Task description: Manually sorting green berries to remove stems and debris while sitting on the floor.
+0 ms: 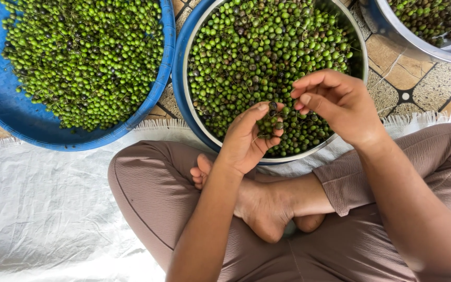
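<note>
— What does the left hand hold?

— It is cupped, fingers curled around a small bunch of green berries, just above the near rim of the metal bowl.

— And the right hand?

— It is just beside the left one, over the same bowl. The fingers are pinched together; whether a berry is between them, I cannot tell.

— What else is around?

— A blue woven tray with more berries at the left, another metal bowl at the top right, and a white sheet on the floor.
</note>
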